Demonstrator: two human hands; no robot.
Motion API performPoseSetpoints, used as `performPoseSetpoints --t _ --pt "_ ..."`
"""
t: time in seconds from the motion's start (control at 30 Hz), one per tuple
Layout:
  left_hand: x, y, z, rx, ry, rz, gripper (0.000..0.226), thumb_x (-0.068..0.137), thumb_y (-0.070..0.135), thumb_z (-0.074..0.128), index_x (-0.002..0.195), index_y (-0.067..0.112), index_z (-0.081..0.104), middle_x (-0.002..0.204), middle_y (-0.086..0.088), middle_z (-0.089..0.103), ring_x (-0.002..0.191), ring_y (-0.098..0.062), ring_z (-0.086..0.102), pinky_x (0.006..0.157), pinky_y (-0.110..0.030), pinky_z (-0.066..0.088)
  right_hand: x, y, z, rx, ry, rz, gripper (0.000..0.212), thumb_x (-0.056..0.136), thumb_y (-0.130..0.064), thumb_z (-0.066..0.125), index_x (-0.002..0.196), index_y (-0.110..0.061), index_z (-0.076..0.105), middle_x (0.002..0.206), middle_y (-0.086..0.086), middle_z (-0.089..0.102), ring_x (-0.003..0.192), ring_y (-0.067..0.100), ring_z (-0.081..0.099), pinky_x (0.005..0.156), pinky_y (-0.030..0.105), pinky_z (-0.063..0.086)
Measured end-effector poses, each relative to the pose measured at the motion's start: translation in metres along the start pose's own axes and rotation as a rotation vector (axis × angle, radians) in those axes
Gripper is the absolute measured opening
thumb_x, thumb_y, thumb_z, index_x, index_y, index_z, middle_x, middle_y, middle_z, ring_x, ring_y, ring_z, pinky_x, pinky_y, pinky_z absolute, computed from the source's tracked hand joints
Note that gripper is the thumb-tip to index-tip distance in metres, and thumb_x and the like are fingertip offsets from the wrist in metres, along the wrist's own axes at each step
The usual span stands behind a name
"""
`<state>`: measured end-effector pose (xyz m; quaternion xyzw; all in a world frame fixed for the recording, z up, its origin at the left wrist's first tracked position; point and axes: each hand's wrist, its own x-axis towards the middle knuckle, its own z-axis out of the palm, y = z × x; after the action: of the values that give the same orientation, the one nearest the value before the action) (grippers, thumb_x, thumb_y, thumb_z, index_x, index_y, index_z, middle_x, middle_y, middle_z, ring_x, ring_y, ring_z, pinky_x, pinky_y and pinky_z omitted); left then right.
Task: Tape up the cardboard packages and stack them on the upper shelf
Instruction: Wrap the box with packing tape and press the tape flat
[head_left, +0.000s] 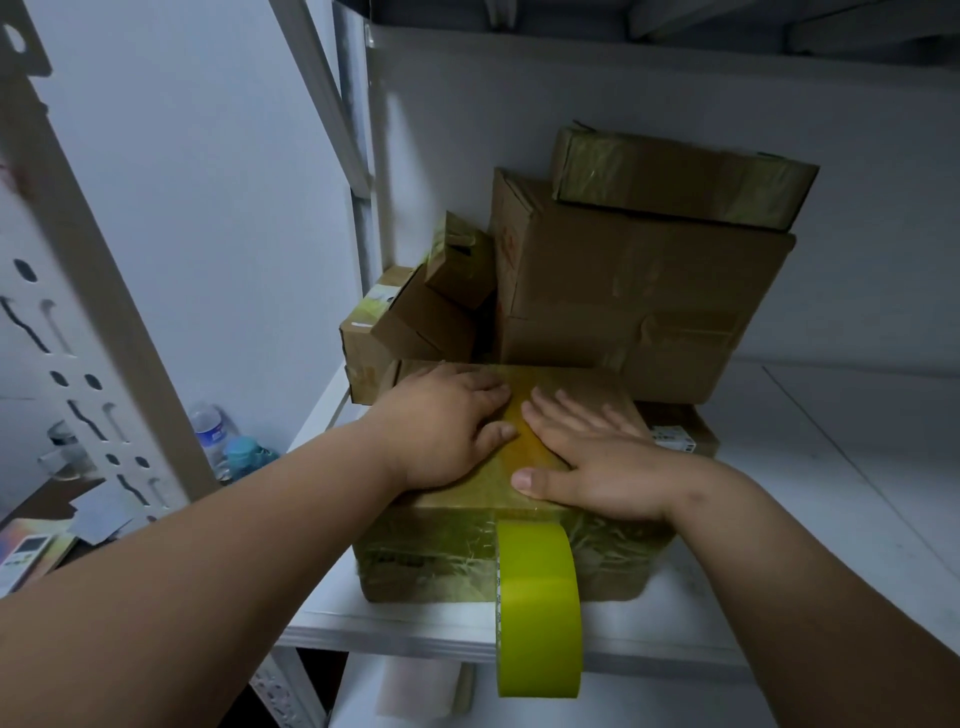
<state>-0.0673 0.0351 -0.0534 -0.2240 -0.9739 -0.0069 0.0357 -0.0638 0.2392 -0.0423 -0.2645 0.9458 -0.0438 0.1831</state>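
A cardboard package (447, 551) wrapped in yellowish tape sits at the front of the white shelf (810, 499). My left hand (447, 421) and my right hand (587, 457) lie flat on its top, fingers straight, pressing a strip of tape on either side of the seam. A yellow-green tape roll (540, 608) hangs down the package's front face, still joined to the strip. Behind stand stacked packages: a large brown box (639, 301) with a flat taped package (675, 176) on top, and small boxes (431, 312) leaning at the left.
A white perforated upright (98, 332) of the rack rises at the left. Below left, a table holds water bottles (210, 431), papers and a remote control (23, 556). A small labelled box (680, 431) sits right of my hands. Bare shelf extends to the right.
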Motion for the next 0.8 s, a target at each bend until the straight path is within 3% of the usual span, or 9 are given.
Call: performPoseSetpoints --t 0.1,0.2,0.27,0.63,0.73,0.8 --pt "-0.017 0.015 -0.001 -0.071 -0.037 0.039 0.061 0.098 0.053 0.023 0.154 0.029 0.030 0.160 0.006 0.029 0.142 -0.022 0.032 0.115 -0.042 0.031 0.000 0.000 0.003 -0.006 0.024 0.003 0.083 0.095 -0.070 0.030 0.156 -0.032 -0.011 0.162 -0.015 -0.022 0.147 0.003 -0.022 0.122 0.040 -0.011" --pt "-0.034 0.026 0.001 -0.073 -0.169 0.007 0.058 0.104 0.047 0.014 0.158 0.026 0.009 0.165 0.008 0.004 0.152 -0.011 0.001 0.124 -0.038 0.005 -0.001 -0.002 0.005 -0.026 0.051 0.024 0.086 0.092 -0.075 0.026 0.156 -0.032 -0.010 0.162 -0.015 -0.021 0.148 0.004 -0.019 0.122 0.043 -0.009" --pt "-0.041 0.028 -0.001 -0.061 -0.171 -0.008 0.058 0.105 0.046 0.014 0.158 0.027 0.003 0.165 0.009 -0.003 0.151 -0.008 -0.007 0.123 -0.035 -0.003 -0.005 -0.004 0.007 -0.055 0.070 0.055 0.088 0.089 -0.079 0.022 0.157 -0.032 -0.008 0.163 -0.016 -0.018 0.150 0.005 -0.016 0.122 0.047 -0.007" --pt "-0.038 0.025 -0.006 -0.034 -0.263 0.021 0.070 0.099 0.059 0.015 0.157 0.026 -0.005 0.165 0.008 -0.009 0.150 -0.008 -0.012 0.123 -0.037 -0.006 -0.019 0.003 0.005 0.030 0.018 0.018 0.083 0.095 -0.066 0.036 0.157 -0.032 -0.007 0.163 -0.014 -0.019 0.149 0.007 -0.019 0.122 0.043 -0.011" --pt "-0.037 0.024 -0.006 -0.082 -0.248 0.010 0.070 0.100 0.058 0.021 0.157 0.026 -0.001 0.165 0.008 -0.006 0.150 -0.008 -0.011 0.123 -0.035 -0.006 -0.020 0.002 0.009 0.052 0.105 0.019 0.082 0.093 -0.069 0.038 0.158 -0.032 0.003 0.165 -0.014 -0.009 0.151 0.007 -0.013 0.122 0.046 -0.011" --pt "-0.038 0.023 -0.004 -0.139 -0.179 0.005 0.070 0.099 0.059 0.027 0.158 0.026 0.008 0.165 0.009 0.002 0.151 -0.010 -0.005 0.123 -0.033 -0.002 -0.026 0.001 0.018 0.070 0.238 0.033 0.077 0.091 -0.070 0.041 0.156 -0.034 0.019 0.165 -0.015 0.007 0.151 0.006 0.000 0.123 0.046 -0.005"
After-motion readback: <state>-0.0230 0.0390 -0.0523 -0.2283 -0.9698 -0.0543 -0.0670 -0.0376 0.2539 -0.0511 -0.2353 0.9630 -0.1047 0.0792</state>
